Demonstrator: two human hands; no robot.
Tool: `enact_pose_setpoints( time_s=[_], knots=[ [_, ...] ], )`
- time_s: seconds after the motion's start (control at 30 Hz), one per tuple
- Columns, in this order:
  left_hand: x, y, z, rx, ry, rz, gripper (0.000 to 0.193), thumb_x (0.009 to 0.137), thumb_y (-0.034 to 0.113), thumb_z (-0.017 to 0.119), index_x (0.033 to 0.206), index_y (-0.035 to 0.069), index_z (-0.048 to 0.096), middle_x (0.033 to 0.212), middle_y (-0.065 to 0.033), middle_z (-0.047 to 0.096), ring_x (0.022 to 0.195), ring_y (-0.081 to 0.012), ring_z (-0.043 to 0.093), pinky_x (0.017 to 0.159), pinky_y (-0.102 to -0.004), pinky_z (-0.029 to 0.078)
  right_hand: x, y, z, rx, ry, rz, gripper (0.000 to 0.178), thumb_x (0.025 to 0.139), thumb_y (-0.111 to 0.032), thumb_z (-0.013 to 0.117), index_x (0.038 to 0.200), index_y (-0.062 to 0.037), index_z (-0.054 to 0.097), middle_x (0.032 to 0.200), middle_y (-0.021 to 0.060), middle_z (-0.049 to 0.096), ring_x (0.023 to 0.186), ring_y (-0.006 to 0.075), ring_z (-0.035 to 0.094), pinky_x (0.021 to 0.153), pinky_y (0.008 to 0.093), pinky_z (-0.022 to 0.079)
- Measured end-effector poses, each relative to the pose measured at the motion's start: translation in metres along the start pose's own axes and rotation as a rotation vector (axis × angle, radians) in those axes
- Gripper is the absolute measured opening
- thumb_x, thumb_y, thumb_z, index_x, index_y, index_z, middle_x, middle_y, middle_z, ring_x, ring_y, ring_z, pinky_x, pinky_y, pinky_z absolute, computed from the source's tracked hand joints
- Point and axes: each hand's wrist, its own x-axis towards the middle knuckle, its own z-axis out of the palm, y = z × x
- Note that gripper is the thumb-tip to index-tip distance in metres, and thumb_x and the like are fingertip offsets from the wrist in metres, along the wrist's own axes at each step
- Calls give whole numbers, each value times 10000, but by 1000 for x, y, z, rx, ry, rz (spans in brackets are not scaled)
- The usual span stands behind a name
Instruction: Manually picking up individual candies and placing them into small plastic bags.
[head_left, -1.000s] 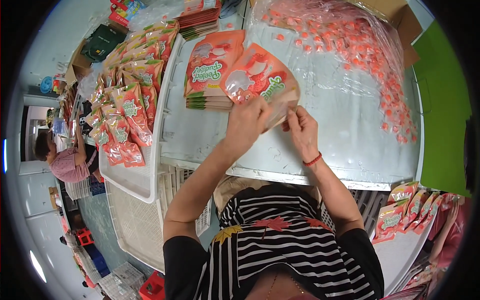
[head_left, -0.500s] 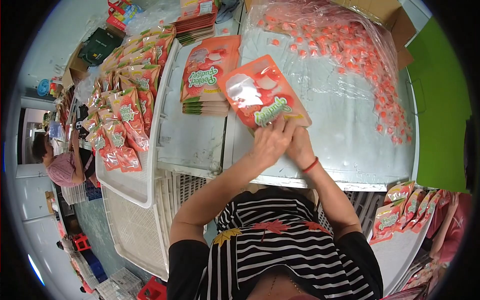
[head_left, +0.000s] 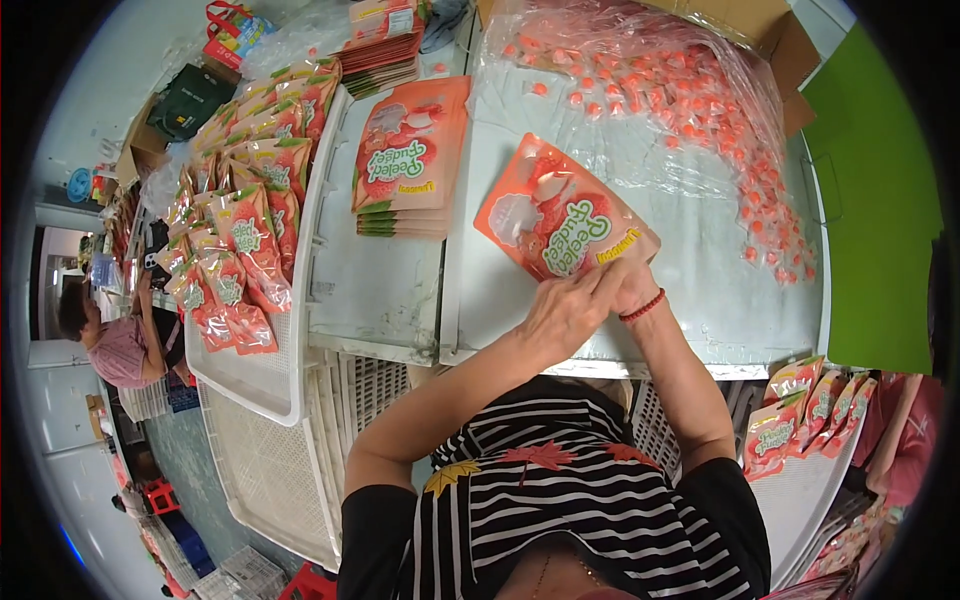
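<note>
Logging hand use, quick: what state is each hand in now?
Left hand: against the red pouch's near edge; fingertips overlap the other hand, so grip cannot be told.
Right hand: closed, holding the pouch's near corner.

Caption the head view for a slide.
Left hand and right hand hold a pink pouch over a pale table, stacked pouches to its left, small wrapped red pieces to its right.

Both the left hand point(head_left: 568, 315) and the right hand point(head_left: 637, 287) hide part of the held pouch point(head_left: 565, 215)'s near edge, the right's fingertips being out of sight. Up and right of the pouch, wrapped pieces point(head_left: 690, 115) blur together under clear film point(head_left: 735, 60), and the top edge crops a cardboard box point(head_left: 795, 50). Far right of the pouch, the dark rim cuts off a co-worker point(head_left: 910, 440).
</note>
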Motion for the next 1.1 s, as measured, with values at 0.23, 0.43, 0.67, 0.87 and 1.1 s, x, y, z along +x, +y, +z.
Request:
enact_pose_setpoints(
  time_s=[0.23,0.43,0.67,0.87,1.1],
  knots=[
    [9,-25,-37,124,-353,99,1083,453,402,835,1349,19,363,1441,-211,228,1311,-445,197,1039,-607,186,-9,9,39,-259,282,191,434,933,-317,493,1260,-33,469,1232,129,543,1047,238,573,891,379,490],
    [4,-34,-33,136,-265,163,908,522,364,803,1248,-17,413,1350,-231,335,1217,-421,340,991,-588,248,-10,10,44,-495,254,223,406,902,-219,571,1251,-35,475,1195,90,562,1029,173,581,856,325,503],
    [-2,-44,-34,202,-64,157,680,611,144,714,1221,1,451,1104,-163,491,966,-317,503,874,-467,367,3,-6,43,-1087,5,275,249,881,-168,579,1085,-25,576,1004,55,618,923,84,580,719,245,490],
    [-4,-70,-59,348,-99,-260,716,652,145,722,1278,22,397,1059,-166,530,941,-337,544,833,-432,417,43,-52,7,-1593,353,-285,258,894,-237,574,1004,-12,638,858,42,658,766,74,565,729,246,468],
    [-49,-68,-77,375,3,-494,799,641,220,780,1297,17,372,1076,-185,556,977,-357,549,846,-448,426,78,-249,-62,-2687,1047,-845,607,832,-508,546,1287,-108,497,1268,187,509,1128,384,498,956,466,389]
  ],
)
